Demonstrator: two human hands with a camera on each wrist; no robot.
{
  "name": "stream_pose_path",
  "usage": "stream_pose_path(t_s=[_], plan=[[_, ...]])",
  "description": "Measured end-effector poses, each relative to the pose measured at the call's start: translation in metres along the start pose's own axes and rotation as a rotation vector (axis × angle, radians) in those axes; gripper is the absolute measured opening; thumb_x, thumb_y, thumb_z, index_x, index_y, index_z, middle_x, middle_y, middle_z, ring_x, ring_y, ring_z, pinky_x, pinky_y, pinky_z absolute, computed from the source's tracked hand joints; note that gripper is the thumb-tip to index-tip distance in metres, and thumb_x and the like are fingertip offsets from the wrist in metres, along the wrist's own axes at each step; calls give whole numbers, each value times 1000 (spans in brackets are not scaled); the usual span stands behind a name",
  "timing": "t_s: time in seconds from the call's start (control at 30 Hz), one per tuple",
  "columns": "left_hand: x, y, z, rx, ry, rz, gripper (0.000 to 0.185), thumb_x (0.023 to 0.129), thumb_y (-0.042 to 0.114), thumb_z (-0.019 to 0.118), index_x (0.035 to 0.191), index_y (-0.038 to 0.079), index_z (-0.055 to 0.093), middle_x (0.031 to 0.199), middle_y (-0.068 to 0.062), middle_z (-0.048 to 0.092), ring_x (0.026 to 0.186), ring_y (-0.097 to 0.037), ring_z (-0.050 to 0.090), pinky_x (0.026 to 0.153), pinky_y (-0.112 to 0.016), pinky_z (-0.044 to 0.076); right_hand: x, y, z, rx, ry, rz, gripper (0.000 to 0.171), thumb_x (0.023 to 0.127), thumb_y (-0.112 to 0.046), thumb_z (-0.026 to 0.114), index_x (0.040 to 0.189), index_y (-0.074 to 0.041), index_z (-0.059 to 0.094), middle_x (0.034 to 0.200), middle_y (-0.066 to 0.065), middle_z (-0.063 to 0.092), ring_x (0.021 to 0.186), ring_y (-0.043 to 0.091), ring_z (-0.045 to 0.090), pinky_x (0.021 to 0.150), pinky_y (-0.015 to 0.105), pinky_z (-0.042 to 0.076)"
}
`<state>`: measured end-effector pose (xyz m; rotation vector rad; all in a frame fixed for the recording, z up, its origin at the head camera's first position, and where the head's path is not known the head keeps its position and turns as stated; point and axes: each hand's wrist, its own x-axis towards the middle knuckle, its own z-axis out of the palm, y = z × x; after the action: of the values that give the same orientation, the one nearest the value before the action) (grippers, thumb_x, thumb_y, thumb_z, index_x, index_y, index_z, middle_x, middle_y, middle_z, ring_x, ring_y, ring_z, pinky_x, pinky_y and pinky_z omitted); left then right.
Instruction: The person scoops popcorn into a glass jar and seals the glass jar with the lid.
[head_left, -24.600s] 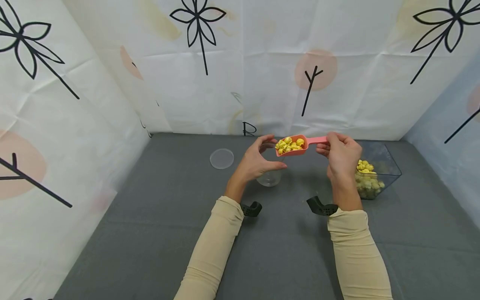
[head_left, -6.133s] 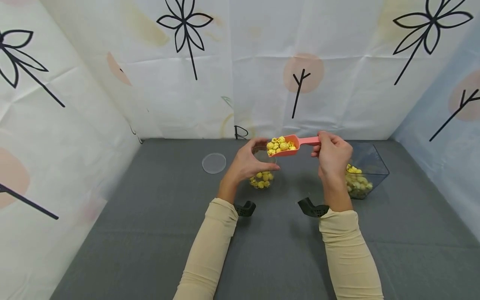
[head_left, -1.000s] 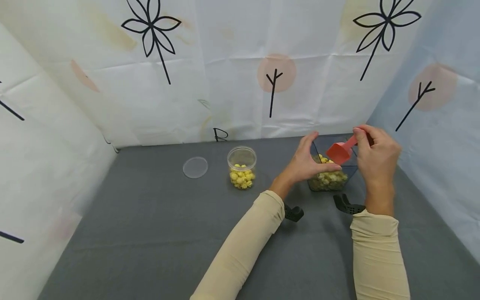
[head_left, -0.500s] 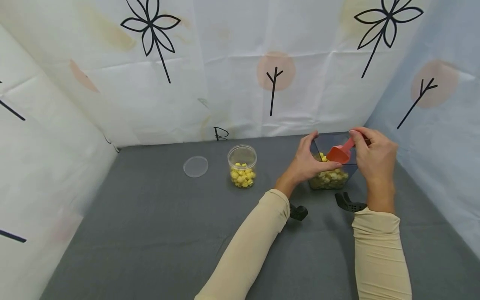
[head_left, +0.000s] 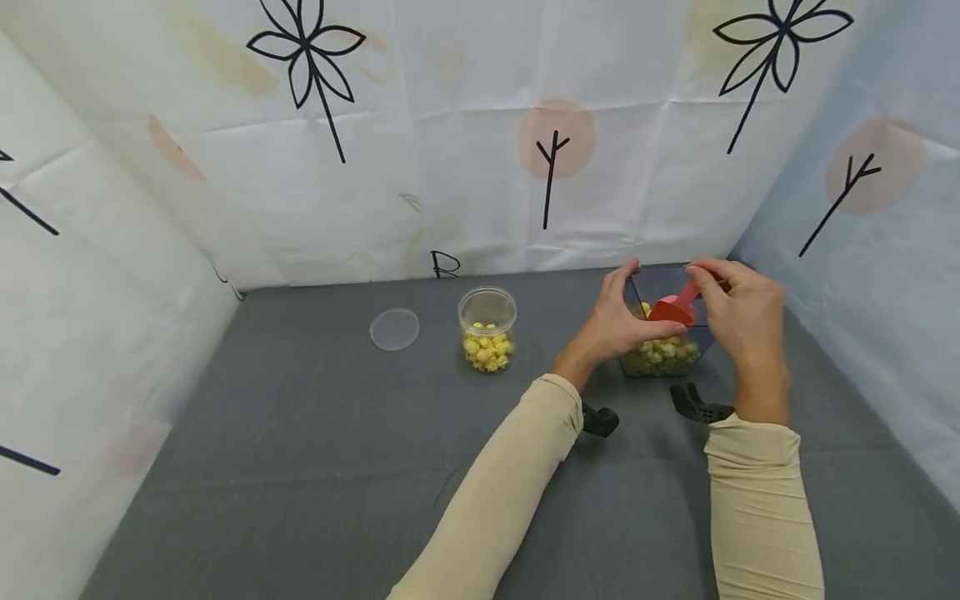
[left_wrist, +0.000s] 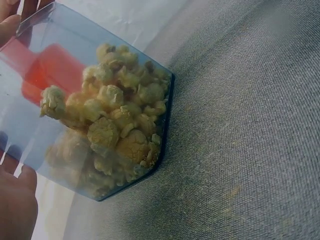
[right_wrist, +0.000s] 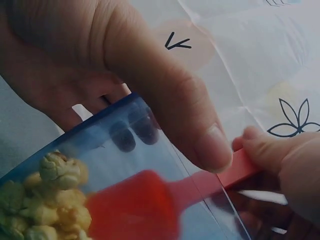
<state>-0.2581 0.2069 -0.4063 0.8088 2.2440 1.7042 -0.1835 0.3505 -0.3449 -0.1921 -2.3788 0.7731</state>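
My left hand [head_left: 611,321] grips the rim of a clear square container [head_left: 702,337], thumb along the front and fingers at the far left. Yellow popcorn [left_wrist: 120,115] fills its lower part. Between finger and thumb, my right hand [head_left: 746,312] pinches the handle of a red scoop [head_left: 675,310]. The scoop's bowl is inside the container, tipped down against the popcorn; in the right wrist view the scoop [right_wrist: 137,207] shows through the wall. To the left, a round clear jar [head_left: 487,310] stands upright and uncovered, about half full of popcorn.
A clear round lid [head_left: 395,329] lies flat on the grey tablecloth [head_left: 300,433], left of the jar. Behind the container a white patterned curtain [head_left: 480,150] closes off the back, with more fabric along both sides.
The right hand has lowered the scoop leftward into the container. Some seconds back, the left hand was at the jar beneath a loaded scoop; the jar held no visible popcorn in the oldest frame.
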Motion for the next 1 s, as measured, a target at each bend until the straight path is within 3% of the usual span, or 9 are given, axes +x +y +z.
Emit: stream_pose_path(t_s=[0.13, 0.23, 0.37, 0.57, 0.8, 1.0], plan=[[1, -1, -1, -3, 3, 11, 106, 81, 41, 86, 162, 36, 18, 162, 11, 29, 145, -13, 39, 114, -35, 44, 0, 0, 0, -34, -66, 23, 39, 104, -37, 58, 124, -7, 74, 100, 22, 75, 71, -9, 46, 54, 17, 36], [1, -2, -1, -5, -1, 14, 106, 81, 40, 86, 162, 36, 18, 162, 10, 29, 145, -13, 38, 114, -35, 44, -1, 0, 1, -32, -73, 38, 40, 104, -38, 58, 124, -7, 74, 99, 23, 75, 69, -12, 45, 54, 19, 37], [1, -1, -1, -4, 0, 12, 106, 81, 40, 86, 162, 36, 18, 162, 9, 29, 146, -17, 39, 114, -35, 44, 0, 1, 1, -28, -69, 69, 40, 105, -37, 57, 124, -5, 73, 99, 24, 74, 63, -19, 37, 52, 18, 35], [1, -1, -1, -8, -1, 8, 106, 81, 40, 86, 163, 36, 18, 163, 9, 29, 147, -20, 39, 113, -35, 45, 2, 1, 1, -6, -38, 142, 41, 106, -37, 55, 124, -4, 73, 100, 25, 74, 63, -18, 38, 52, 15, 33], [1, 0, -2, -17, -4, 16, 107, 81, 38, 86, 163, 36, 17, 163, 9, 28, 147, -21, 38, 114, -34, 45, 3, -2, 1, -25, -67, 100, 41, 105, -38, 56, 124, -6, 73, 100, 24, 74, 62, -12, 39, 50, 22, 34], [0, -1, -1, -11, -9, 21, 108, 80, 39, 87, 163, 36, 17, 162, 9, 28, 145, -19, 40, 111, -31, 46, 2, -2, -1, -9, -78, 167, 45, 106, -39, 54, 127, -4, 72, 103, 25, 74, 59, -20, 39, 51, 17, 36]])
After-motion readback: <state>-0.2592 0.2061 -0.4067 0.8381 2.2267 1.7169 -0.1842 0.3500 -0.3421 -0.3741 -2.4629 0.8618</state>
